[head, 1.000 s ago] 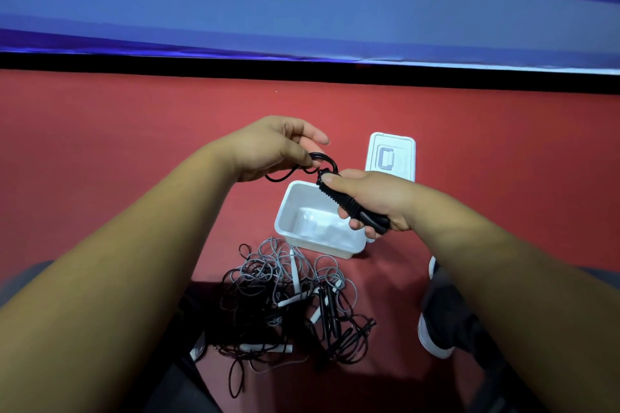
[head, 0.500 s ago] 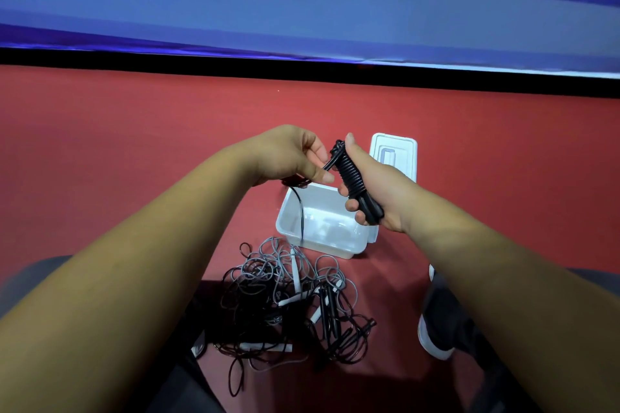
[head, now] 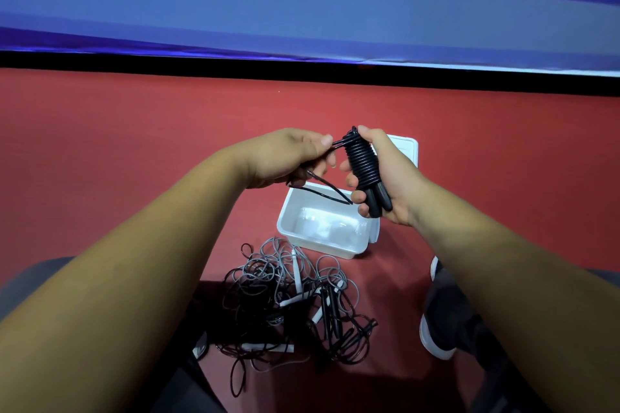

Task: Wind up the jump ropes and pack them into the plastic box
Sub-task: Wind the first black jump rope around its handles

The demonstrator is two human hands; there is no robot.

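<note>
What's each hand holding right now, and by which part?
Right hand grips the black jump rope by its paired handles, cord coiled round them. Left hand pinches the rope's free cord beside the coil's top.

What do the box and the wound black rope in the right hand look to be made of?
The box: looks like thin white, slightly translucent plastic with a glossy finish; there are glare patches on its floor. The wound rope in the right hand: the cord is probably PVC or rubber-coated, smooth, with a faint sheen on each coil. Its handles: matte black, maybe rubber or foam; I can't tell which.
</note>
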